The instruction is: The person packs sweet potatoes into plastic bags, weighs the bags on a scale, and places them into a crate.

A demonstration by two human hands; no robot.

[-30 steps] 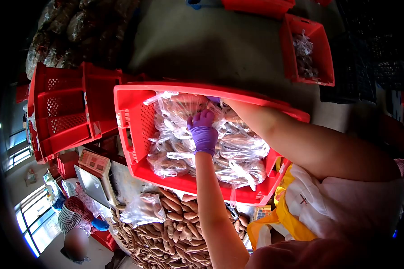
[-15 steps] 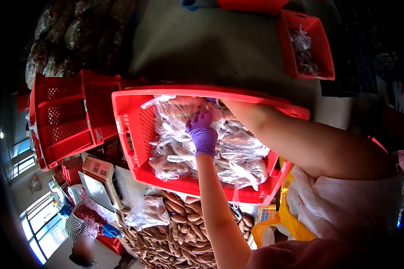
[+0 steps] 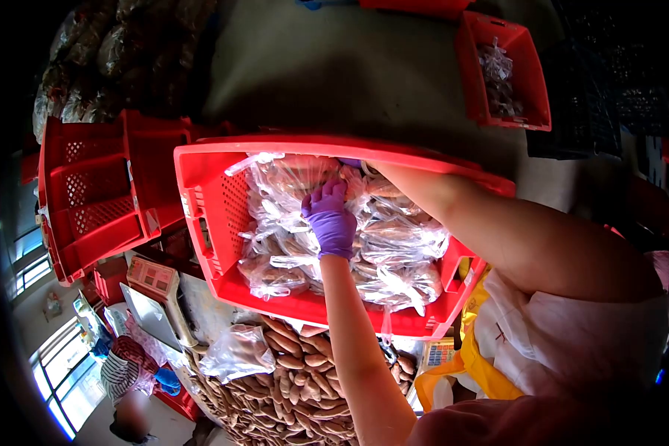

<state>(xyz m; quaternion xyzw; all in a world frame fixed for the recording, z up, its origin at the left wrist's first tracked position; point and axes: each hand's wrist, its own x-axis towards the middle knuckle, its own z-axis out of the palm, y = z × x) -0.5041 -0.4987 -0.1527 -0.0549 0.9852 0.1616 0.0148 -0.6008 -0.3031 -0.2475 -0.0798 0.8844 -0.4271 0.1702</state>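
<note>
My left hand [image 3: 330, 219], in a purple glove, lies back up on a clear plastic bag of sweet potatoes [image 3: 301, 175] inside a large red crate [image 3: 230, 286]. Its fingers are bent a little and slightly apart, with the tips on the plastic. My right hand [image 3: 351, 162], also purple-gloved, is at the crate's far wall beside the same bag; only a sliver shows, and its fingers are hidden. More knotted bags [image 3: 401, 241] fill the crate around and below my left hand.
Loose sweet potatoes [image 3: 297, 401] and one bag of them [image 3: 238, 351] lie below the crate. Stacked red crates [image 3: 96, 186] and a scale [image 3: 152, 308] are at left. A co-worker [image 3: 126, 364] is at lower left. A smaller red crate [image 3: 535, 82] stands on the floor at upper right.
My left hand stays on the bag, its fingers slightly more apart. The co-worker's arm and body have shifted a little. The view has moved slightly.
</note>
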